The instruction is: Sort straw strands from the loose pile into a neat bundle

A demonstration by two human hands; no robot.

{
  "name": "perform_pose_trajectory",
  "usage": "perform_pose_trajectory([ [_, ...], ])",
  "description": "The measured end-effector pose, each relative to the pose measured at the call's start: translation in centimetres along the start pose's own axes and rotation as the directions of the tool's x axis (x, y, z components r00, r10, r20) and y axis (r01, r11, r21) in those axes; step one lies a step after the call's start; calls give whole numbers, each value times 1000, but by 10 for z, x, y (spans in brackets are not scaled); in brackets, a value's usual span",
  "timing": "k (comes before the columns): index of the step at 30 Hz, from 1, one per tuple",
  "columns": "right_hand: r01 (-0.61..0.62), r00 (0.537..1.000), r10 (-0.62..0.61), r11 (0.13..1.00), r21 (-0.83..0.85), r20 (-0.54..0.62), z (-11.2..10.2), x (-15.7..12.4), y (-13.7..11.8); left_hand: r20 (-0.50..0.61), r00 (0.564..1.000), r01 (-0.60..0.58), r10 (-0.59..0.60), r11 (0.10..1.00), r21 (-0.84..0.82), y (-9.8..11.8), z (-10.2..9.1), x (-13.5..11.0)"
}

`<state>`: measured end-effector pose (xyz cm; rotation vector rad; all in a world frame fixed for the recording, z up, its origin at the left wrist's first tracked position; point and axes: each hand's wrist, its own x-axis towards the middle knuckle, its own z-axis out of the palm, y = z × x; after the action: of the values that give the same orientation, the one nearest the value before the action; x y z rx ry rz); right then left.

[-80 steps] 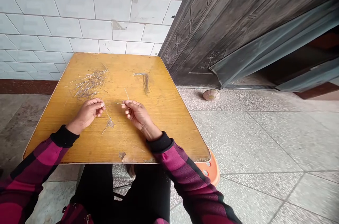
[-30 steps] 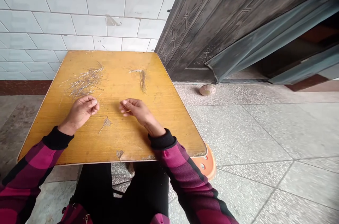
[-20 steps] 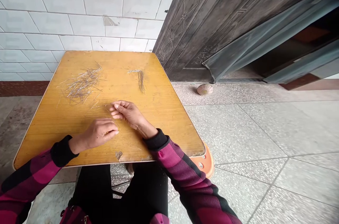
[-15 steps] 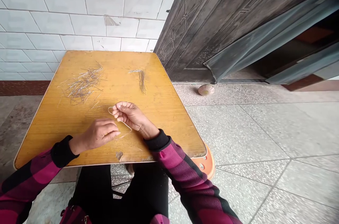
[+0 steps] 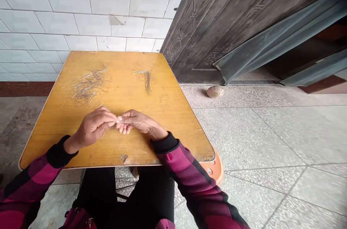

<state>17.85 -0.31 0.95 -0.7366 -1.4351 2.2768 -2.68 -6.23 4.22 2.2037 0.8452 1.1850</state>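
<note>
While the left hand (image 5: pixel 93 126) and the right hand (image 5: pixel 142 123) sat fingertip to fingertip over the yellow wooden tabletop (image 5: pixel 47 138), we had one thing between them: a single thin silvery strand (image 5: pixel 130 122). Starting at the far left, a white tiled wall (image 5: pixel 62 12) ran along above a brown skirting band (image 5: pixel 24 89). On the table's left side lay the first of two heaps, a loose scatter of dozens of silvery wires (image 5: pixel 88 85), crossing every which way, too many to count. Below it, the left hand was curled shut, its fingers closed at the strand's end, though exactly how they held it I couldn't tell. Moving right, the right hand's fingers were pressed together, pinching that one strand, which lay straight across them. Above that hand sat the second heap, a narrower bundle of strands (image 5: pixel 146 81), neatly lined up and well apart from the first. Further right stood one dark embossed door (image 5: pixel 217 23), with one small worn ball (image 5: pixel 215 91) on the speckled floor (image 5: pixel 257 138) and one orange stool (image 5: pixel 215 171) showing at the table's corner.
</note>
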Motion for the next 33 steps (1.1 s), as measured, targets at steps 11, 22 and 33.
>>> perform_pose_trajectory([
  [11,262,945,-306,918,-297,-113,16,-6,-7,410,690,723,-596,543,-426,-12,15,3],
  [22,146,925,-252,927,-346,-285,11,-2,6,49,970,215,-238,935,282,-26,12,-3],
  [33,203,867,-358,889,-410,-348,22,7,22,118,989,-144,85,705,695,-23,11,-4],
])
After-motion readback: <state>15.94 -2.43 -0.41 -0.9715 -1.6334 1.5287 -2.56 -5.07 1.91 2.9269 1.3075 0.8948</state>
